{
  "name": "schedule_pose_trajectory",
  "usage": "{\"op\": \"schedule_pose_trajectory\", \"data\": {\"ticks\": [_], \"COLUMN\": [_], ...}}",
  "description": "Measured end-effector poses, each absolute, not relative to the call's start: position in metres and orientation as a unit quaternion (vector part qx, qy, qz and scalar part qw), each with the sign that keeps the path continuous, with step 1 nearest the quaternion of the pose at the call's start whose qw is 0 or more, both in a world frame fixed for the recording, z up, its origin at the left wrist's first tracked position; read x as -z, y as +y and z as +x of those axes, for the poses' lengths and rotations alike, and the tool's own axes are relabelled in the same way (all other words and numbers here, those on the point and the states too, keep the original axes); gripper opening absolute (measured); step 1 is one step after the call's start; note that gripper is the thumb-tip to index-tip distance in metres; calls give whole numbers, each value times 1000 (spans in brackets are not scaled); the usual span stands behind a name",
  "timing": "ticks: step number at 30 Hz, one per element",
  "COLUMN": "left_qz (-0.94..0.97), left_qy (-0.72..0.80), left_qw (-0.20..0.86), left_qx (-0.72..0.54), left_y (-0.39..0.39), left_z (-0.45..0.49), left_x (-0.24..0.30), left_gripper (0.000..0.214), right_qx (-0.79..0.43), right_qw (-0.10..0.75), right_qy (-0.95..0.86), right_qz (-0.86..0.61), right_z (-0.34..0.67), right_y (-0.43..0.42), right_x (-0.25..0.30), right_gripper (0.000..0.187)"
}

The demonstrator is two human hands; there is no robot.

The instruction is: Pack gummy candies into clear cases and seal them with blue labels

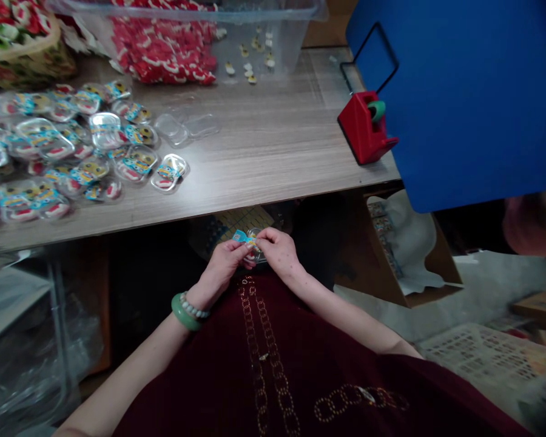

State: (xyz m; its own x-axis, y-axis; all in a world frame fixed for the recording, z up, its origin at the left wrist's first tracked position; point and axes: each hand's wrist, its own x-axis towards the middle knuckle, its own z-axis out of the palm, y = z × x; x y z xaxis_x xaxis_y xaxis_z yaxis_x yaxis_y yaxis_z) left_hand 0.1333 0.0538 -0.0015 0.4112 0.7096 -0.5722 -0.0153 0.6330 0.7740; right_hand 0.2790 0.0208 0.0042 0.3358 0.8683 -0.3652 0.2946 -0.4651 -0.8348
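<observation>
My left hand (222, 267) and my right hand (278, 252) meet over my lap, just below the table's front edge. Both are pinched on one small clear plastic package (251, 241) with a blue and yellow paper label. The left fingers hold the label's blue end; the right fingers grip the clear shell from the other side. A green bangle and a bead bracelet (187, 309) sit on my left wrist.
On the wooden table (264, 152), several finished clear packages (73, 152) lie at the left, with empty shells (186, 127) nearby. A clear bin (200, 42) of red pieces stands at the back. A red tape dispenser (366, 127) and a blue board (459, 91) are right.
</observation>
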Motion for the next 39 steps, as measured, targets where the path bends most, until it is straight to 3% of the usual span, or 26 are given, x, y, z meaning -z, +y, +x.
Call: {"op": "schedule_pose_trajectory", "data": {"ticks": [10,18,21,25,27,31,39], "left_qz": [352,342,330,304,292,282,222], "left_qy": [525,573,589,605,608,603,536], "left_qw": [738,691,675,667,669,677,759], "left_qx": [-236,-280,-297,-310,-313,-314,-294], "left_y": [55,53,54,57,58,57,55], "left_z": [138,142,142,141,141,140,132], "left_x": [3,14,15,9,6,2,1], "left_gripper": [26,23,23,22,22,23,23], "right_qx": [-386,-250,-290,-366,-430,-582,-600], "right_qw": [263,139,188,321,376,433,483], "right_qy": [-430,-586,-539,-404,-340,-230,-187], "right_qz": [-773,-758,-768,-775,-747,-649,-609], "right_z": [276,267,271,283,286,286,283], "right_y": [21,20,18,16,15,13,11], "right_x": [-11,-24,-25,-12,-4,2,3], "right_gripper": [14,20,29,49,45,19,13]}}
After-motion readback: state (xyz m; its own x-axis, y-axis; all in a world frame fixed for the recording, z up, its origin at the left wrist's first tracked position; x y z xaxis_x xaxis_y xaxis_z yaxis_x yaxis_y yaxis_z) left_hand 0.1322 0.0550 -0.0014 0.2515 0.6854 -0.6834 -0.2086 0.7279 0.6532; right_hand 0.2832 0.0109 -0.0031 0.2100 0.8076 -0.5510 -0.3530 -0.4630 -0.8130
